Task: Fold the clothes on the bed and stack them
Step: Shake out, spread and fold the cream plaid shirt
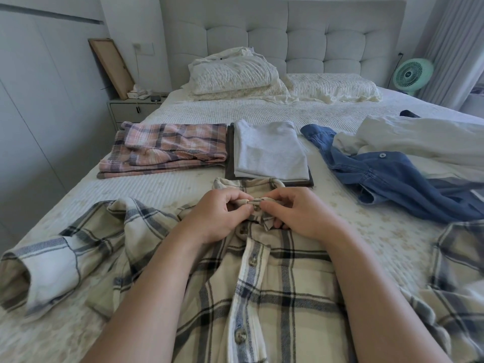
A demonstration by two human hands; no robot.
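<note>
while both hands, left hand [222, 213] and right hand [301, 213], pinch the top button of the near checked shirt [262, 297], two folded piles [269, 150] sit far; blue shirt [392, 179] and white cloth [419, 137] wait, right.

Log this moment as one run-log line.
step: buttoning plaid shirt collar | left hand: pinching collar | right hand: pinching collar | folded: pink plaid, grey stack | unfolded: denim shirt
</note>
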